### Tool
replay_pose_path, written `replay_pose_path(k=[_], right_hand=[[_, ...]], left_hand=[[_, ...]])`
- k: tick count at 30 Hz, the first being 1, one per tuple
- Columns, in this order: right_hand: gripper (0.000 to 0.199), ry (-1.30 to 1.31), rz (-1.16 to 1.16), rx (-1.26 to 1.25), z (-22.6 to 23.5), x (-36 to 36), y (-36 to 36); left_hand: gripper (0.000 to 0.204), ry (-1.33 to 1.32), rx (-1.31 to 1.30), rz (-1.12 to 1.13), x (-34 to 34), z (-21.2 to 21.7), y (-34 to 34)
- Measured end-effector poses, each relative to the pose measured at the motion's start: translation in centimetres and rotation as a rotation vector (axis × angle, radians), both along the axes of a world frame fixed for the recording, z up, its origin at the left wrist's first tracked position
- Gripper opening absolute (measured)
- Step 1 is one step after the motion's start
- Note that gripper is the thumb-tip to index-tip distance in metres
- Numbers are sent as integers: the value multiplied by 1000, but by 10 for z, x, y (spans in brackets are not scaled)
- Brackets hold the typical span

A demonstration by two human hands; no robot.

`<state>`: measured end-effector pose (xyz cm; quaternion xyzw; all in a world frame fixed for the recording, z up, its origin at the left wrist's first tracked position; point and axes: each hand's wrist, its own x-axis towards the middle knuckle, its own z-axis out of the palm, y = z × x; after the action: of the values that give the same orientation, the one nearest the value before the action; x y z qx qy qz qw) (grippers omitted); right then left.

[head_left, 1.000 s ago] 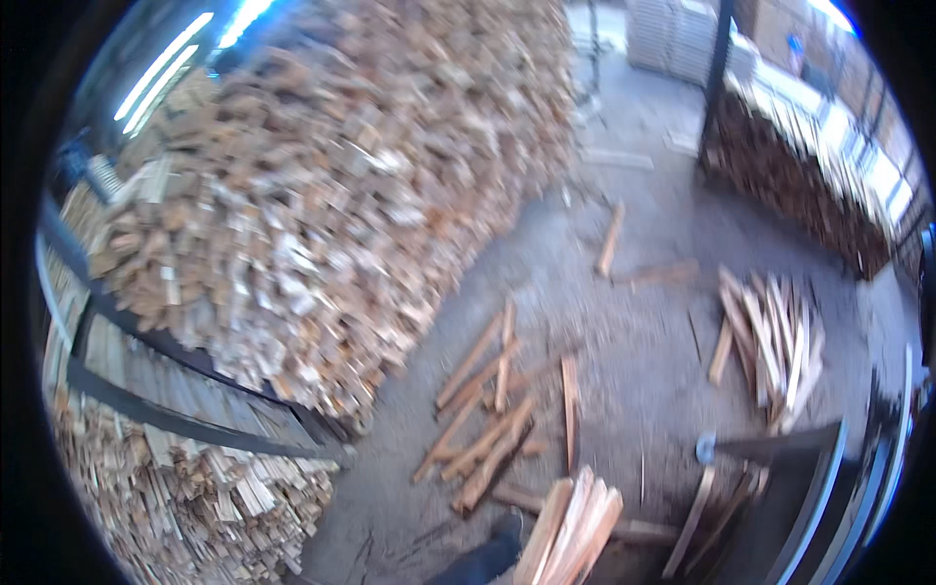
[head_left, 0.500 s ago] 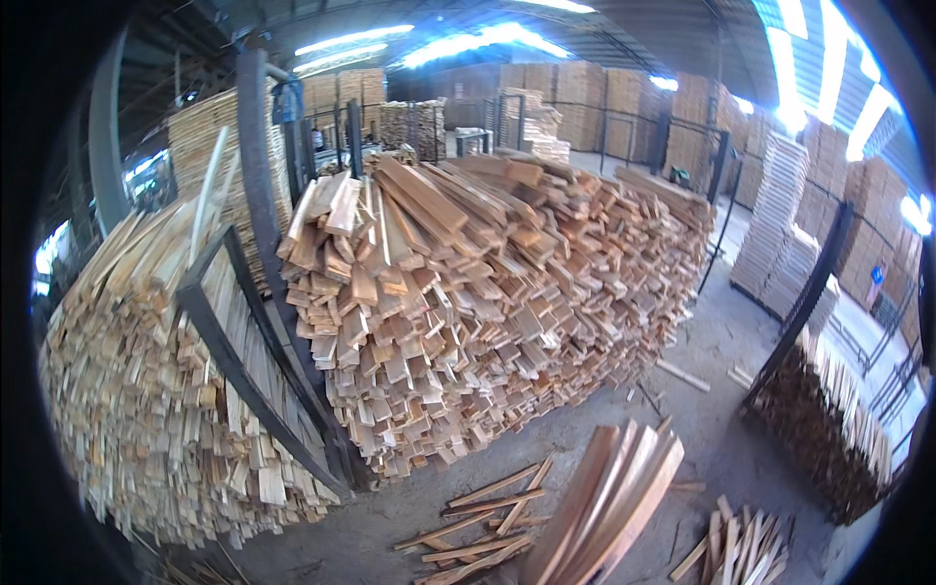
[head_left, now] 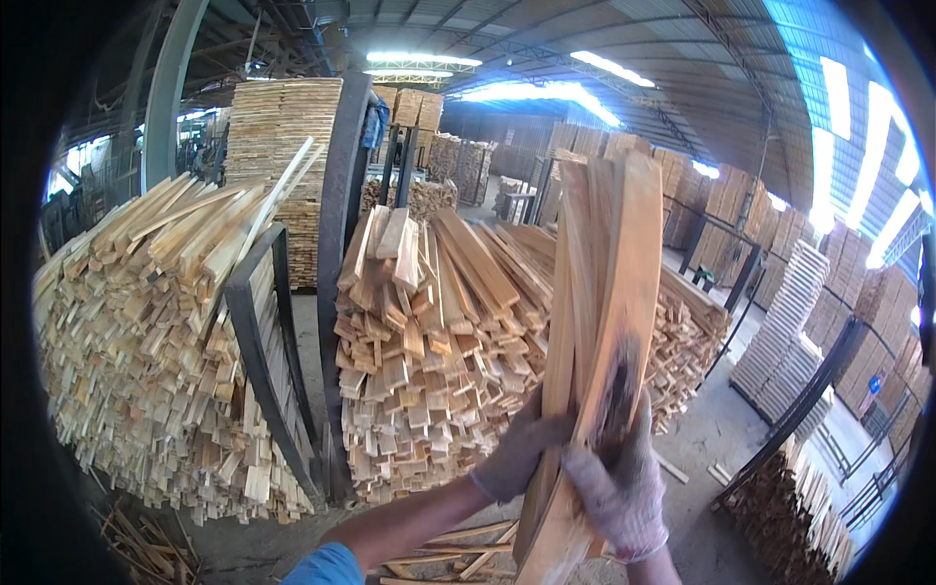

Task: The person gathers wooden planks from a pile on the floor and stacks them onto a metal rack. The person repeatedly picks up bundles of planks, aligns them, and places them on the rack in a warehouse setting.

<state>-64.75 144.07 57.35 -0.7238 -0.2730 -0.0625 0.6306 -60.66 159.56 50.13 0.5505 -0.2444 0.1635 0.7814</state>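
No labels or signs can be made out; the packaged goods here are stacks of pale wood. A tall squared stack of flat boards (head_left: 278,166) stands in the upper left of the frame behind a dark steel post (head_left: 341,224), and more squared stacks (head_left: 790,331) step down the right side, with others far back under the roof lights. A big heap of short slats (head_left: 439,361) fills the centre, its cut ends facing the camera, and a second heap (head_left: 146,341) fills the left, the two parted by a black metal frame (head_left: 258,361). At lower right a darker pile of thin sticks (head_left: 790,517) lies on the concrete floor (head_left: 712,439), and loose slats (head_left: 439,556) lie at the bottom edge. The bundle of long wooden slats (head_left: 600,322) stands nearly upright in the centre-right, leaning slightly, its top reaching the upper part of the frame and its foot running out at the bottom edge. Both hands wear light knitted gloves and clasp the bundle low down. The left hand (head_left: 517,453) wraps around its left edge, fingers curled closed on the wood, forearm bare and rising from a blue sleeve (head_left: 327,567) at the bottom. The right hand (head_left: 619,483) grips from the front and right, fingers pressed over a dark patch on the outer slat.
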Motion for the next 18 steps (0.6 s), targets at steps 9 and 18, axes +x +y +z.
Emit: replay_pose_path(k=[9, 18], right_hand=[[72, -310, -61, -464, 128, 235, 205], [73, -214, -247, -1074, 22, 345, 352]], left_hand=[[83, 521, 215, 553, 165, 140, 189], [65, 73, 1569, 1229, 148, 47, 304]])
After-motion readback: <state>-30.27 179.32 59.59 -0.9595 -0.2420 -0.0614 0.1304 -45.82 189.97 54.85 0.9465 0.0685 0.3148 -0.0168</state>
